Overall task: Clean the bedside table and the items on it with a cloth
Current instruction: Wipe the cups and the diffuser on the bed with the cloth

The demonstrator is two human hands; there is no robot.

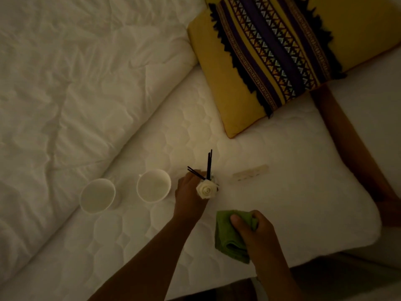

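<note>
My left hand (pixel 188 193) grips a small reed diffuser (pixel 207 187) with thin black sticks and a white rose on top, just above or on the white quilted mattress (pixel 293 203). Its bottle is mostly hidden by my fingers. My right hand (pixel 256 229) holds a folded green cloth (pixel 230 237) near the mattress's front edge, to the right of the diffuser. Two white cups stand on the mattress left of my left hand, one (pixel 153 185) close to it and the other (pixel 98 198) further left. The bedside table is not in view.
A pale, flat oblong object (pixel 250 175) lies on the mattress right of the diffuser. A yellow cushion (pixel 271 57) with a purple patterned band rests at the upper right. A rumpled white duvet (pixel 76 83) fills the left. A brown wooden bed frame (pixel 347 135) runs along the right.
</note>
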